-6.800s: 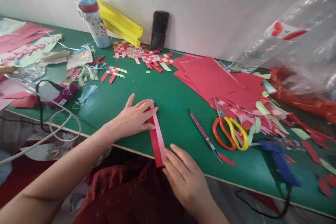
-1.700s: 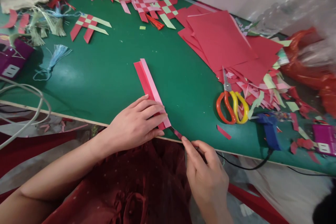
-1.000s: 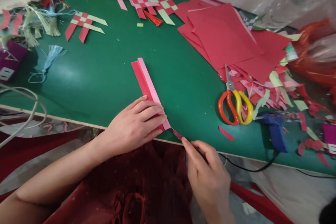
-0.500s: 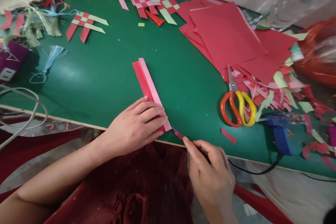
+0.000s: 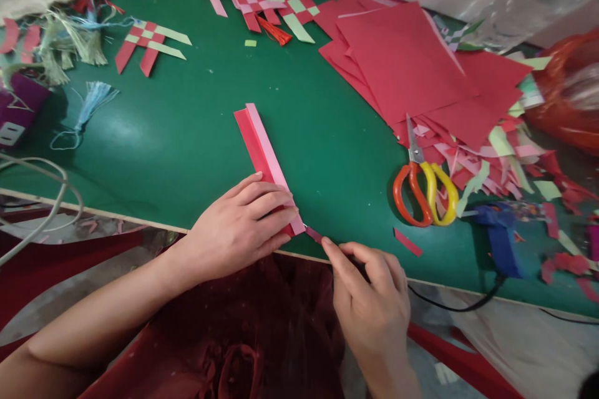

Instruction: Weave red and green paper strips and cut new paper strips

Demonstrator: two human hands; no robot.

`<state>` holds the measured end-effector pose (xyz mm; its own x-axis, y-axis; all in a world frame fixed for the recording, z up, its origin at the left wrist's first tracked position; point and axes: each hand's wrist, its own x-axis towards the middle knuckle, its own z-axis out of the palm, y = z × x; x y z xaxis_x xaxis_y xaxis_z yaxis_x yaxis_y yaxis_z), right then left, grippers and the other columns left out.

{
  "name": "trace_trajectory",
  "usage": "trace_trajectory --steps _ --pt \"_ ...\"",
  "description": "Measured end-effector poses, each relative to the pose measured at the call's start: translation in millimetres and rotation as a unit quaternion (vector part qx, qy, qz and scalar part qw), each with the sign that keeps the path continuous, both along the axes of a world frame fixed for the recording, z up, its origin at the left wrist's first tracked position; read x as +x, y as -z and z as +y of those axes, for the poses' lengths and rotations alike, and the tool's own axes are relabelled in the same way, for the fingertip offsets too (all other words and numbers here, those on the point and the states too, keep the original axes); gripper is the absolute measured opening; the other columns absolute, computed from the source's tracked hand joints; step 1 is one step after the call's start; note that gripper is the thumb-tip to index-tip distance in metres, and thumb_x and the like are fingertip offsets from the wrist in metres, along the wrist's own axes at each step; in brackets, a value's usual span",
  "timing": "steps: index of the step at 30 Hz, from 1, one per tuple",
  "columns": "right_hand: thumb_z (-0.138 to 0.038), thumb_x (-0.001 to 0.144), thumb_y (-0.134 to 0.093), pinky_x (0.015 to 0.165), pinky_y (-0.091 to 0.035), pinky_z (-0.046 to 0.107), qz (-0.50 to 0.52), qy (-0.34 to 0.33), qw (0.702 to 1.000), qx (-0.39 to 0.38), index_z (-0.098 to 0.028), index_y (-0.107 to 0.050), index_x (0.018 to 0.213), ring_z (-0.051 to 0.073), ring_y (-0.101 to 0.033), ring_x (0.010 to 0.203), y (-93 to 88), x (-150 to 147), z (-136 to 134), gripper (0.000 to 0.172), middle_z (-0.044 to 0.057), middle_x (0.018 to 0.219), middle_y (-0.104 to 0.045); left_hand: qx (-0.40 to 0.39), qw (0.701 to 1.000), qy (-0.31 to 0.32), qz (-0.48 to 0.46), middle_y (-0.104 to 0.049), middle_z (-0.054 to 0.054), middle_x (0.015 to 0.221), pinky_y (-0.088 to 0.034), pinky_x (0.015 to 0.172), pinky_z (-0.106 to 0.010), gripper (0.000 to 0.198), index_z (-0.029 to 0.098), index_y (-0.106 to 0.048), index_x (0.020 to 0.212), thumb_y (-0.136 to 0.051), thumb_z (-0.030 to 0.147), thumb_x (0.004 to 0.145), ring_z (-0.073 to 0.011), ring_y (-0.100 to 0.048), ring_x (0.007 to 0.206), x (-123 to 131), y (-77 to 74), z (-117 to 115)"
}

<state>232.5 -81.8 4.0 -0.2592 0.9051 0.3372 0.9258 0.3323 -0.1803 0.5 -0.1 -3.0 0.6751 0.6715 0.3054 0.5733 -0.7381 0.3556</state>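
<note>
A folded strip of red and pink paper (image 5: 266, 149) lies slanted near the table's front edge. My left hand (image 5: 246, 218) lies flat across its lower part, fingers stretched out and pressing it to the table. In my right hand (image 5: 372, 287) is a slim craft knife (image 5: 314, 235) with a purple-pink handle, gripped between thumb and fingers. Its thin metal tip touches or nearly touches the strip's lower end; I cannot tell which. The rest of the knife is hidden in the hand.
Scissors (image 5: 423, 190) with orange and yellow handles lie to the right, below stacked red paper sheets (image 5: 402, 62) and paper scraps. A blue glue gun (image 5: 498, 237) stands beyond them. Woven paper fish (image 5: 148, 43), tassels (image 5: 88, 106) and a white cable (image 5: 60, 193) are on the left.
My right hand and the craft knife have shifted slightly left, bringing the tip closer to the strip's lower end. My left hand has stayed on the paper.
</note>
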Motion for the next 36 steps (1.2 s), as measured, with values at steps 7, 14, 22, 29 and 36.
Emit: trace_trajectory --steps 7,14,22,29,36 --pt "-0.003 0.087 -0.06 0.078 -0.041 0.032 0.002 0.002 1.0 0.006 -0.026 -0.071 0.11 0.016 -0.054 0.083 2.9 5 3 0.035 0.004 0.091 -0.065 0.002 1.0 0.001 0.014 -0.065 -0.006 0.123 -0.037 0.116 -0.048 0.03 0.019 -0.062 0.121 -0.055 0.033 0.095 -0.023 -0.056 0.119 0 0.5 0" --pt "-0.004 0.087 -0.06 0.077 -0.042 0.031 0.016 -0.007 1.0 0.0 -0.026 -0.071 0.11 0.016 -0.055 0.083 1.8 2 8 0.034 0.003 0.092 -0.066 0.011 0.999 -0.003 0.033 -0.065 -0.008 0.125 -0.038 0.115 -0.047 0.04 0.013 -0.057 0.129 -0.054 0.035 0.096 -0.0241 -0.055 0.119 0 0.9 -1" --pt "-0.003 0.087 -0.06 0.079 -0.044 0.032 0.038 -0.019 0.999 -0.019 -0.024 -0.071 0.112 0.016 -0.054 0.084 1.5 3 10 0.035 0.004 0.092 -0.065 0.008 0.999 -0.005 0.037 -0.065 -0.008 0.125 -0.038 0.115 -0.047 0.04 0.013 -0.057 0.129 -0.054 0.035 0.096 -0.0243 -0.055 0.119 0 0.6 -1" --pt "-0.002 0.086 -0.061 0.08 -0.044 0.032 0.051 -0.012 0.999 -0.014 -0.025 -0.072 0.111 0.016 -0.053 0.084 1.9 5 13 0.036 0.004 0.092 -0.065 0.008 0.999 -0.005 0.036 -0.065 -0.007 0.126 -0.038 0.115 -0.047 0.04 0.014 -0.057 0.129 -0.054 0.036 0.096 -0.0242 -0.055 0.12 -1 1.3 -1" --pt "-0.003 0.086 -0.061 0.076 -0.044 0.032 0.058 -0.027 0.998 -0.021 -0.023 -0.072 0.113 0.016 -0.053 0.082 0.2 0 17 0.035 0.005 0.091 -0.065 0.01 0.999 -0.005 0.03 -0.065 -0.009 0.125 -0.039 0.114 -0.047 0.039 0.013 -0.058 0.128 -0.054 0.035 0.096 -0.0243 -0.055 0.119 0 -0.7 -1"
